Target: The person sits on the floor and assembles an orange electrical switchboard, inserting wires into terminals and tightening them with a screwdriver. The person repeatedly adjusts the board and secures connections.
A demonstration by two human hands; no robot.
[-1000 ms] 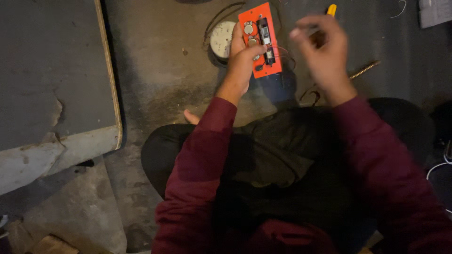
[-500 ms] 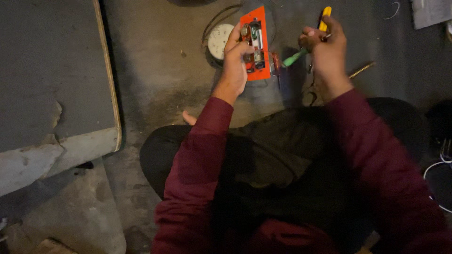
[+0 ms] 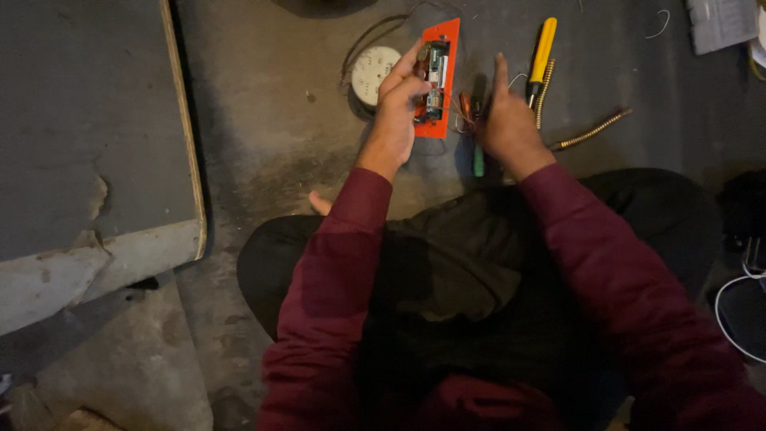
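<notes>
While left hand point(image 3: 396, 120) fingers grip the orange plate point(image 3: 444, 48), wiring seems underway; right hand point(image 3: 504, 120) fingers spread, empty, above the green-handled tool point(image 3: 478, 164); yellow screwdriver point(image 3: 542, 49) beyond its fingertips.

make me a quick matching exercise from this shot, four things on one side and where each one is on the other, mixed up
Things:
1. orange plate with parts
2. round white dial
3. yellow-handled tool
4. green-handled tool

Places:
A. on the floor just left of the left hand
B. on the floor beyond the right hand
C. gripped along its edge by the left hand
D. under the right hand, handle end showing near the wrist

Pairs: 1-C, 2-A, 3-B, 4-D
</notes>
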